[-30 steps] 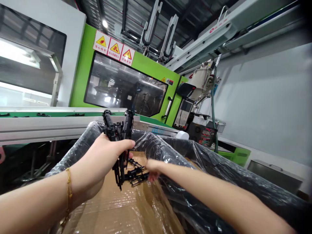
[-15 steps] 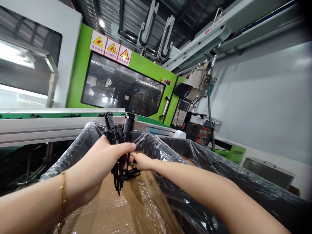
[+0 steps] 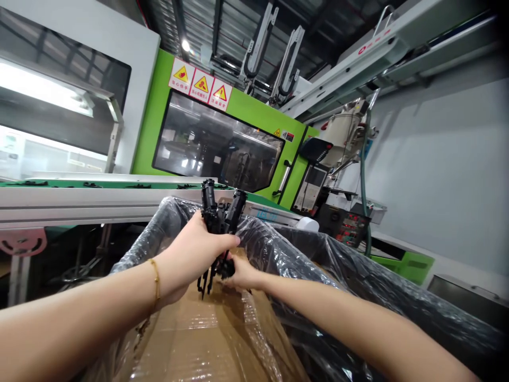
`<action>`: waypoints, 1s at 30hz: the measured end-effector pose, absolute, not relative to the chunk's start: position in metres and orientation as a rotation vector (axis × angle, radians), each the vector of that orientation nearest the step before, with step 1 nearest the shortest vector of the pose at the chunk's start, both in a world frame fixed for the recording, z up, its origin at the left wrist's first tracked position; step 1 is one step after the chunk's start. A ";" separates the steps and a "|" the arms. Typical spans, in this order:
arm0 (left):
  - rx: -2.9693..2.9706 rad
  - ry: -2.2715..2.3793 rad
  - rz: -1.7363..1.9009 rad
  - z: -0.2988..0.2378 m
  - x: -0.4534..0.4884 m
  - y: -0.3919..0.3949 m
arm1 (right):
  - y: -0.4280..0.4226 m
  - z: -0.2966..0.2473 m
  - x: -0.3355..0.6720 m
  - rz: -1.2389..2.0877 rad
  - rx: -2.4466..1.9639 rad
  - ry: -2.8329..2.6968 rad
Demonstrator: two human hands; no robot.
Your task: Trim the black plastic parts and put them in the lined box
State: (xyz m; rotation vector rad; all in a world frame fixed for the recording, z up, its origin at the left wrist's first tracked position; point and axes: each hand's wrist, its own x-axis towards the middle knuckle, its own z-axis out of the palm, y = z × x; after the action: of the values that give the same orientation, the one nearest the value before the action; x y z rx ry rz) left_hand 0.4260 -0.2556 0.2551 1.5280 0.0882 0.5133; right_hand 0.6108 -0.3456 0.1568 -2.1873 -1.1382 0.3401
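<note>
Where held: while the bundle of black moulded plastic parts (image 3: 218,223) is kept upright above the front of the carton, it is clasped round its middle by the left hand (image 3: 191,254), with the top ends standing clear above the fist and thin prongs hanging out below.
Left grip: clenched on the bundle, thumb laid across the front; a thin gold bracelet (image 3: 154,284) is worn at the wrist.
Right grip: the right hand (image 3: 242,275) is closed on the lower end of the same bundle, just beneath the left thumb, so the parts are pinched from both sides.
Position: the bundle is held over the brown cardboard sheet under clear film (image 3: 210,339), its lowest prongs near that sheet; whether they touch it cannot be told.
Container: the cardboard is set inside a large bin lined with black plastic sheeting (image 3: 318,254), whose crinkled rim rises just behind the hands.
Handling: the parts are judged light and stiff, with slender prongs that could snap or snag on the film; a hold round the thicker middle stems seems safest, and the loose pieces are likely to slip against one another if gripped slackly.
Surroundings: a green-belted conveyor with an aluminium frame (image 3: 99,199) runs behind the bin with more small black parts on it, and a green moulding machine with a dark window (image 3: 218,148) stands beyond.
</note>
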 end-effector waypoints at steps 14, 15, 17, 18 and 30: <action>1.167 -0.093 0.417 0.260 0.421 -0.245 | -0.326 0.280 0.500 0.781 -1.412 -0.852; 1.157 -0.105 0.414 0.261 0.418 -0.244 | -0.326 0.283 0.496 0.792 -1.415 -0.852; 1.138 -0.139 0.403 0.266 0.408 -0.240 | -0.327 0.293 0.486 0.800 -1.429 -0.855; 1.128 -0.161 0.398 0.269 0.401 -0.237 | -0.327 0.299 0.480 0.791 -1.444 -0.863; 0.971 -0.023 0.625 0.262 0.170 -0.150 | -0.214 0.311 0.277 0.626 -1.585 -1.478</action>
State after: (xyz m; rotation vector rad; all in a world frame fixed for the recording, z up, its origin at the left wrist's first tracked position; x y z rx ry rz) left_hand 0.1699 -0.1505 0.2623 0.9714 -0.0230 0.6250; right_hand 0.2774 -0.2137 0.3107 -1.5850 -1.4779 0.6264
